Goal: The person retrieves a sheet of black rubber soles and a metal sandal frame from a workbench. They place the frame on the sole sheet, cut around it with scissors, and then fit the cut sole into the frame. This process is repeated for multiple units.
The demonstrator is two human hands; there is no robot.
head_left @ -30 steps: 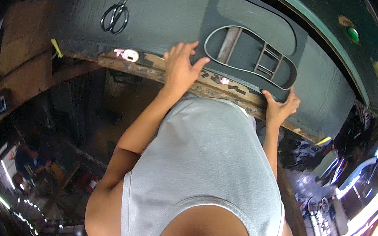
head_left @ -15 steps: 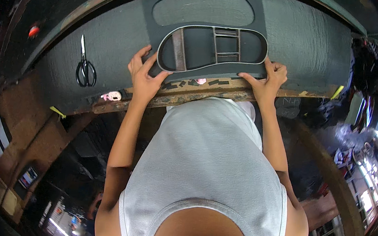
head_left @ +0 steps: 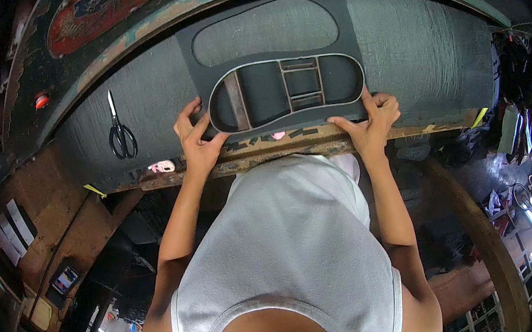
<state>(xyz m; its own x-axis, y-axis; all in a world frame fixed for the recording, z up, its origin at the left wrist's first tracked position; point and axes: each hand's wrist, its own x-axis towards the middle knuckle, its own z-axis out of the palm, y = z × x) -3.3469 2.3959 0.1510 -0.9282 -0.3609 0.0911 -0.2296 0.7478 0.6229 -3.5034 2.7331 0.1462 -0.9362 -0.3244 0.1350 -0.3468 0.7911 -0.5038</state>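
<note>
A sole-shaped metal cutting die (head_left: 236, 101) with cross braces inside lies on a smooth dark sheet (head_left: 353, 44). Beyond it, the sheet has a sole-shaped cut-out (head_left: 267, 33) through which the grey-green work surface shows. My left hand (head_left: 198, 141) is at the die's left end, index finger and thumb against its rim, other fingers bent outward. At the right end, my right hand (head_left: 373, 124) has its index finger against the rim and its thumb stretched along the sheet's near edge. Both hands steady the die between them.
Black-handled scissors (head_left: 122, 140) lie at the left. A small pink and white object (head_left: 162, 167) rests by the wooden front edge (head_left: 268, 145), where dark scraps lie. A curved green machine beam (head_left: 184, 16) arches along the far side, with a red panel (head_left: 105, 3) behind.
My view has tilted, so the bench now slants up to the right. Both hands stay at the die's ends, and the die keeps about the same place beside the cut-out.
</note>
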